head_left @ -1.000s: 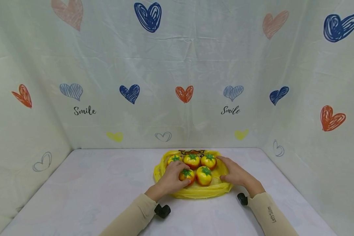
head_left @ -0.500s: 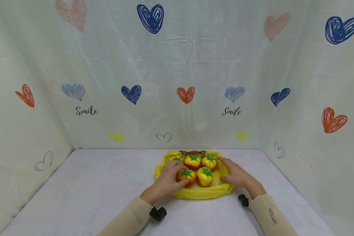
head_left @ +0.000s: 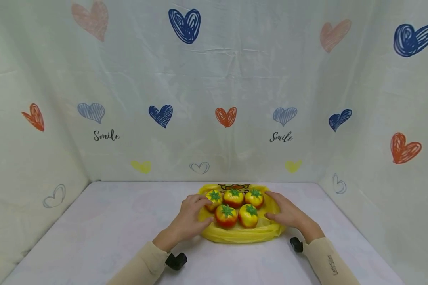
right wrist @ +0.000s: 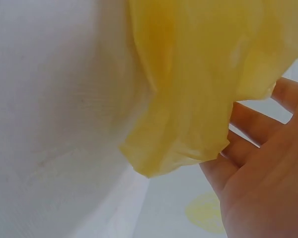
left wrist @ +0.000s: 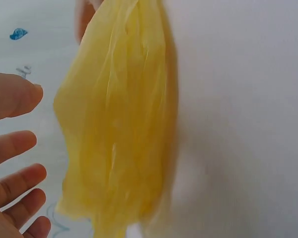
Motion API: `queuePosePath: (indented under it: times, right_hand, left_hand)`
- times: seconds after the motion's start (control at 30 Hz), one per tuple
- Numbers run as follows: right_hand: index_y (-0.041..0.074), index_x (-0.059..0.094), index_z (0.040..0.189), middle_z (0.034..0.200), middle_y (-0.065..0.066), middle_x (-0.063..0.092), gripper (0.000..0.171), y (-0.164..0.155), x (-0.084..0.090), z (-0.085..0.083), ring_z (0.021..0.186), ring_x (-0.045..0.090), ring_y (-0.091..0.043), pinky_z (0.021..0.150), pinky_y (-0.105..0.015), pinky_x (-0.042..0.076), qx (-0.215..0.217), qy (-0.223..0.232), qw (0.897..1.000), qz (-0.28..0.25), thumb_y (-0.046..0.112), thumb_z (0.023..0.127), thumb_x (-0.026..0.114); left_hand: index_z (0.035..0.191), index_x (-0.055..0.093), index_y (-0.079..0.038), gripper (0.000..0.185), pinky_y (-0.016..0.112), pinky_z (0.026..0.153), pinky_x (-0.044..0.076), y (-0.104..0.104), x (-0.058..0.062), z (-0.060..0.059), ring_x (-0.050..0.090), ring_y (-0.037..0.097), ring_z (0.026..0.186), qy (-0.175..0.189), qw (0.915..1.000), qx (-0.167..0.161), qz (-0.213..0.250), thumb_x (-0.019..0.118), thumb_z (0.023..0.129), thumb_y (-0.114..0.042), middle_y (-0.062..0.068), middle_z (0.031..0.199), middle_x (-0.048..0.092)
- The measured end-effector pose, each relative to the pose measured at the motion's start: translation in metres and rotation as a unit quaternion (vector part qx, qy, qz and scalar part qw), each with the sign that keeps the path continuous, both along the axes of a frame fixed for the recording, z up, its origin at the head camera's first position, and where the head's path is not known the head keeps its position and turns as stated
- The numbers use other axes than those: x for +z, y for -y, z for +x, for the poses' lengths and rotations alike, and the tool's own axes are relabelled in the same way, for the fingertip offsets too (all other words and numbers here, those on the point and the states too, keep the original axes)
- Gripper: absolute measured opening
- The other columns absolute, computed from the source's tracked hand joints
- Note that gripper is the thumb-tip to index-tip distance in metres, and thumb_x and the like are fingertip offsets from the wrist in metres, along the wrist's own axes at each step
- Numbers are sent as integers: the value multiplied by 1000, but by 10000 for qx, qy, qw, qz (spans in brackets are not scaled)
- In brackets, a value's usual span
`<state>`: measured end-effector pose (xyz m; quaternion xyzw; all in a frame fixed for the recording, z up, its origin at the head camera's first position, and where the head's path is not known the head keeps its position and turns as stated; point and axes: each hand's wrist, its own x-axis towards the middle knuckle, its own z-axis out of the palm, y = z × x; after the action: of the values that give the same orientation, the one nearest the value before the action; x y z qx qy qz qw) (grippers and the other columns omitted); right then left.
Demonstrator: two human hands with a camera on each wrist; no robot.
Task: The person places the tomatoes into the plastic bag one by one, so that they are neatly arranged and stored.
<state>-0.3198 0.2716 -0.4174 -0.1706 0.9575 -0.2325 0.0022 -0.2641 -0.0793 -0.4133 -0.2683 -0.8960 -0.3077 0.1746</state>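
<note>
Several yellow-and-red tomatoes with green star-shaped tops, such as the front left tomato [head_left: 226, 216], sit upright on a yellow plastic bag [head_left: 240, 236] with a rolled-down rim. My left hand [head_left: 185, 219] is at the bag's left edge, thumb and fingers spread, its fingertips overlapping the back left tomato [head_left: 214, 199] in the head view. Nothing lies between its fingers [left wrist: 25, 178] in the left wrist view. At the bag's right edge, my right hand [head_left: 289, 213] has its fingers extended along the plastic and its thumb over the rim. In the right wrist view those fingertips are partly hidden behind the bag [right wrist: 188, 114].
The white table [head_left: 103, 229] reaches back to a pale curtain [head_left: 199, 87] printed with hearts and "Smile", which also closes off both sides. Black wrist cameras, such as the left one [head_left: 176, 261], hang below the sleeves close to the tabletop.
My left hand has come off the front left tomato and moved left to the bag's edge, uncovering the tomatoes there. My right hand stays at the bag's right edge. The head view has tilted slightly.
</note>
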Motion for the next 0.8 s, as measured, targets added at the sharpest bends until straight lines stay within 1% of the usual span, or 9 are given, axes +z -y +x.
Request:
queuePosePath:
  times: [0.2, 0.33, 0.5, 0.63, 0.8]
  right_hand:
    - [12, 31, 148, 150, -18, 32, 77, -5, 7, 4, 135, 30, -42, 105, -63, 25, -25, -95, 9999, -73, 41, 86, 66]
    - [12, 29, 149, 150, -19, 30, 78, -6, 12, 5, 135, 29, -44, 104, -65, 25, -81, -140, 9998, -123, 46, 87, 63]
    - [12, 27, 149, 150, -21, 30, 80, -8, 17, 7, 135, 28, -45, 104, -66, 25, -157, -169, 9997, -99, 55, 88, 58]
    - [11, 27, 149, 151, -21, 29, 81, -11, 17, 8, 135, 27, -45, 104, -66, 24, -210, -230, 9995, -89, 56, 89, 56]
    - [10, 27, 150, 151, -20, 29, 81, -19, 14, 10, 135, 27, -45, 104, -66, 23, -247, -328, 9991, -110, 57, 89, 55]
  left_hand:
    - [110, 65, -11, 34, 48, 98, 31, 22, 3, 2, 42, 25, 115, 46, 9993, 359, 7, 76, 80, -22, 2, 117, 53]
    - [110, 65, -11, 34, 48, 98, 31, 38, 3, 2, 42, 26, 116, 7, 9987, 506, -82, 76, 80, -22, 2, 117, 53]
    - [109, 65, -10, 33, 49, 95, 32, 56, -2, 4, 43, 27, 114, -260, 9974, 599, -289, 76, 79, -21, 2, 115, 53]
    - [107, 65, -11, 33, 50, 91, 33, 71, -6, 5, 45, 29, 112, -533, 9956, 682, -349, 78, 77, -19, 5, 114, 55]
    - [105, 66, -10, 33, 51, 87, 35, 90, -9, 9, 46, 32, 110, -692, 9929, 804, -529, 78, 76, -19, 7, 112, 55]
